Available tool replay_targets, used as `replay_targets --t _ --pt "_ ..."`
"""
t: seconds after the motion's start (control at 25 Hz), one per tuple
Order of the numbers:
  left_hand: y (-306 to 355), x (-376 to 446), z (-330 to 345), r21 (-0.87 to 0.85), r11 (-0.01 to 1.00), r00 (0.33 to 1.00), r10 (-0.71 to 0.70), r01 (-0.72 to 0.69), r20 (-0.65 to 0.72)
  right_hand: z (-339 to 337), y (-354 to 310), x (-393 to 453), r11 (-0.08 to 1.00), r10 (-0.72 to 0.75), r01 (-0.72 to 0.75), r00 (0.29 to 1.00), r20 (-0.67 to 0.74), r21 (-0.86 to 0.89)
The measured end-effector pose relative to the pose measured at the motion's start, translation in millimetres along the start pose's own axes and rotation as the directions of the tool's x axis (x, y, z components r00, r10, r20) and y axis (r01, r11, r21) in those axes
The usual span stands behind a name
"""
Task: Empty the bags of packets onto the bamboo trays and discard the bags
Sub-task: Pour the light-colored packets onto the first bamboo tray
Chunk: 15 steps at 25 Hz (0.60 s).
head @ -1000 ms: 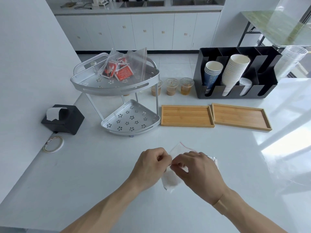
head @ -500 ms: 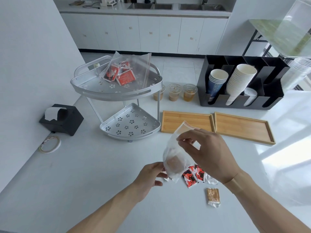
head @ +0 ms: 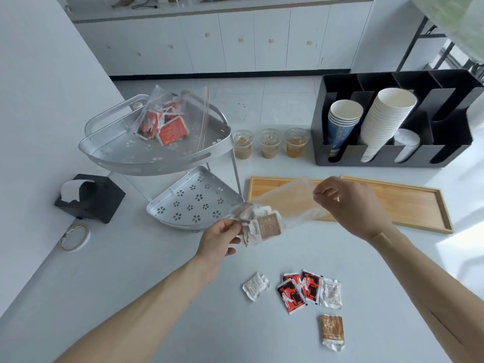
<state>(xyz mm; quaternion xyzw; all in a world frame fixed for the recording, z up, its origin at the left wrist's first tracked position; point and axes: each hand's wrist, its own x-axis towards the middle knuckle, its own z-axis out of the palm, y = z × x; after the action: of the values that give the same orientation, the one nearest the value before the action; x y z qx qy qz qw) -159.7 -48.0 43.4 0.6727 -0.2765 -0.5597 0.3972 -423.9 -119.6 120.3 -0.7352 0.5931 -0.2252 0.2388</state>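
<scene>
A clear plastic bag (head: 290,203) stretches between my hands above the counter, in front of the left bamboo tray (head: 258,186). My left hand (head: 218,241) pinches its lower end, where several brown and white packets (head: 263,226) are bunched. My right hand (head: 348,201) pinches the bag's upper end over the trays. The right bamboo tray (head: 408,203) lies beside the left one, with nothing on it. Loose packets (head: 301,288) lie on the counter near me, with one brown packet (head: 332,331) closest. A second bag of red packets (head: 167,121) sits on the metal rack's top shelf.
A two-tier metal corner rack (head: 188,200) stands left of the trays. Behind the trays are three lidded drink cups (head: 269,144) and a black cup organiser (head: 392,121) with paper cups. A black tissue holder (head: 90,197) and a tape roll (head: 74,237) sit by the left wall.
The bag was lifted off the counter and several packets fell out onto it. My hands have since spread apart, pulling the bag out slantwise toward the left tray.
</scene>
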Motion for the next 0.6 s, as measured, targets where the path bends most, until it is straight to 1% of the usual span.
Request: replay_targets --t 0.08,0.2,0.32,0.48,0.6 --pt "14 14 4 0.078 0.995 0.995 0.067 -0.062 -0.070 12 25 23 0.995 0.082 -0.083 0.996 0.036 0.055" --pt "31 34 17 0.193 0.975 0.981 0.136 -0.108 -0.142 37 58 58 0.978 0.137 -0.148 0.987 0.081 0.145" --pt "36 52 34 0.254 0.962 0.966 0.154 -0.099 -0.209 61 88 85 0.946 0.188 -0.219 0.971 0.145 0.238" --pt "35 71 57 0.327 0.943 0.956 0.146 -0.058 -0.254 89 124 101 0.908 0.263 -0.321 0.937 0.230 0.269" --pt "43 85 76 0.387 0.919 0.944 0.187 -0.070 -0.273 103 142 103 0.835 0.360 -0.438 0.892 0.273 0.333"
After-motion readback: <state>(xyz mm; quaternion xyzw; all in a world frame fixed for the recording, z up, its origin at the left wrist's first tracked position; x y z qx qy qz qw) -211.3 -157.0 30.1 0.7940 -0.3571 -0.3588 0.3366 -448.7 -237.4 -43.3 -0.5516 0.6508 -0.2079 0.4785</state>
